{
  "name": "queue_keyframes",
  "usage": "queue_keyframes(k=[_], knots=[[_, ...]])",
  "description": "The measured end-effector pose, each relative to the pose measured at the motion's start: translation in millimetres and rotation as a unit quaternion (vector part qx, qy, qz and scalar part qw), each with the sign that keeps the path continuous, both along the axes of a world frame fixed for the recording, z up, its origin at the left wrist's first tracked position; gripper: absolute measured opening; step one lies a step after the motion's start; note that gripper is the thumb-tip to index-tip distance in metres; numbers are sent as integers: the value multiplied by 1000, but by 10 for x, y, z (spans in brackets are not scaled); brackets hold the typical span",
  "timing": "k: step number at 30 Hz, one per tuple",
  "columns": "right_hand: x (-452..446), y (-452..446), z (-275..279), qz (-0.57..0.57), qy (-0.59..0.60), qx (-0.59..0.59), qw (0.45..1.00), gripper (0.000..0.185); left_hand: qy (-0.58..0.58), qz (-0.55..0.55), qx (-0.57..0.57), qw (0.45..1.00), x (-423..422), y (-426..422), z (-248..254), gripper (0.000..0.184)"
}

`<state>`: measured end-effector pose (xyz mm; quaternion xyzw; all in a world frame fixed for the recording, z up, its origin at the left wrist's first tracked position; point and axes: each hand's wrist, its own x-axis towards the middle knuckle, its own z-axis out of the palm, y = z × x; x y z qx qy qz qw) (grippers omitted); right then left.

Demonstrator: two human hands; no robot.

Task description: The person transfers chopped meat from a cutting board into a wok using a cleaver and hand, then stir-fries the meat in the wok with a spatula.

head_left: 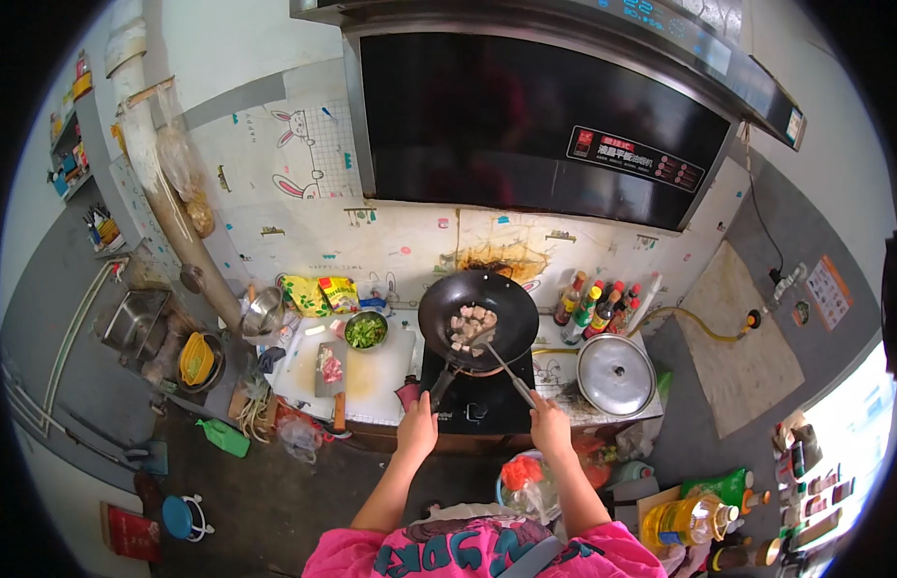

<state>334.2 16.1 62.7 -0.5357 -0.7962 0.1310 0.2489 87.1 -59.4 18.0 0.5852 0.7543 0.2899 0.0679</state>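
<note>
A black wok [439,313] sits on the black gas stove [468,409], tilted slightly, with browned meat chunks [473,323] in its middle. My left hand [417,431] is closed around the wok's handle [443,387]. In my right hand [550,424] is the grey handle of a metal spatula [506,368], whose blade end reaches in among the meat. To the left, a cleaver [330,376] with a wooden handle lies on the white cutting board [386,361], with pieces of raw reddish meat on its blade. A metal bowl of chopped greens [366,329] stands behind it.
Several sauce bottles [600,313] and a large silver lid [615,374] stand right of the stove. A black range hood [545,125] hangs above. Seasoning bags [318,296] lie at the back left. Below are a bin with a red bag [522,472] and an oil jug [685,522].
</note>
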Motion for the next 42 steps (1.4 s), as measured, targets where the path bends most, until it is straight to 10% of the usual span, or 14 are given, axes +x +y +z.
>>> queue_keyframes(k=[42], knots=[[-206, 801, -319, -18, 58, -3, 998, 37, -4, 2, -4, 1000, -2, 16, -7, 48]])
